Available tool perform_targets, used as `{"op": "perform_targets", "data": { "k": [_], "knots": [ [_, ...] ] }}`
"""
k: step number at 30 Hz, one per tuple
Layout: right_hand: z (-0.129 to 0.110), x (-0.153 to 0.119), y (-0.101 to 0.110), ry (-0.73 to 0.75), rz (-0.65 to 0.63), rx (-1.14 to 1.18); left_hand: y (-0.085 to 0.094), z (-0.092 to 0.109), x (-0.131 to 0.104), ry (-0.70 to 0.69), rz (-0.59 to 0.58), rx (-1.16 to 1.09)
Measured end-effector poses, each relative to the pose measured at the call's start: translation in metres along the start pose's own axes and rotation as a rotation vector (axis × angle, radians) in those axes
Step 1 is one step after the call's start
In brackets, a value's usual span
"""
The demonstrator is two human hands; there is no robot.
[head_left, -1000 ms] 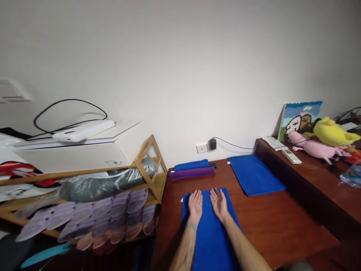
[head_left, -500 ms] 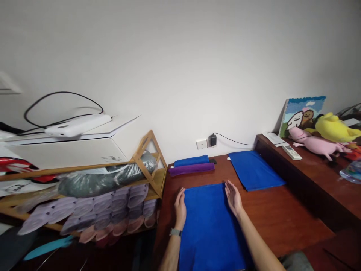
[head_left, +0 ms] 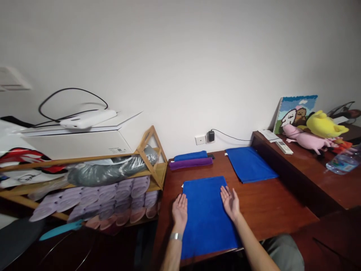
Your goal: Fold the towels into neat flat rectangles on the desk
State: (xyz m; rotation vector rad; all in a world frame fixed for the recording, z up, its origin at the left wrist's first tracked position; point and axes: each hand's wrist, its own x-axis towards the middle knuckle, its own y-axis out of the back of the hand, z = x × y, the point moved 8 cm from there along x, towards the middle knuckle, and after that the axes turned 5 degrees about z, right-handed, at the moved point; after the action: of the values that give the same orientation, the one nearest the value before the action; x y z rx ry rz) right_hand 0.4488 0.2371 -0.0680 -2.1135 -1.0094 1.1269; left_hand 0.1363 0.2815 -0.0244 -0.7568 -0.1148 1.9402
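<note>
The right hand (head_left: 231, 205) hides part of the near blue cloth (head_left: 205, 218); the label (head_left: 119, 150) on the white box (head_left: 73, 145) is illegibly small.

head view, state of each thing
left hand: open, palm showing
right hand: open, palm showing
near blue cloth: spread flat
right blue cloth: lying flat
purple cloth: rolled or folded
rear blue cloth: rolled or folded
black charger: plugged in
remote: face up
bottle: lying on its side
picture: leaning

single view from the person's head, facing forward and down over the near desk (head_left: 270, 207), pale wall (head_left: 180, 75) straight ahead, left hand (head_left: 179, 213) and right hand (head_left: 231, 203) low at centre, wide enough to include the wooden rack (head_left: 161, 170)
</note>
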Motion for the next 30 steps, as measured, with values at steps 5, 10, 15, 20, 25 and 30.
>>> {"op": "perform_targets", "data": {
  "k": [5,10,15,20,25,30],
  "knots": [
    [-0.052,-0.014,0.004,0.088,0.049,0.026,0.023,0.028,-0.008,-0.109,0.035,-0.081],
    [0.015,-0.075,-0.021,-0.018,-0.169,0.028,-0.017,-0.027,-0.063,-0.038,-0.236,-0.114],
    [0.068,-0.094,0.0,-0.135,-0.155,0.004,-0.012,-0.065,-0.079,0.109,-0.236,-0.127],
    [0.009,-0.07,0.044,-0.062,-0.066,0.047,0.038,-0.037,-0.058,0.066,-0.102,-0.164],
    [-0.05,-0.068,0.06,-0.012,0.039,0.097,0.07,-0.003,-0.062,-0.077,-0.027,-0.206],
    [-0.041,-0.104,0.016,0.054,-0.069,0.121,0.033,-0.006,-0.094,-0.044,-0.295,-0.234]
  ]
}}
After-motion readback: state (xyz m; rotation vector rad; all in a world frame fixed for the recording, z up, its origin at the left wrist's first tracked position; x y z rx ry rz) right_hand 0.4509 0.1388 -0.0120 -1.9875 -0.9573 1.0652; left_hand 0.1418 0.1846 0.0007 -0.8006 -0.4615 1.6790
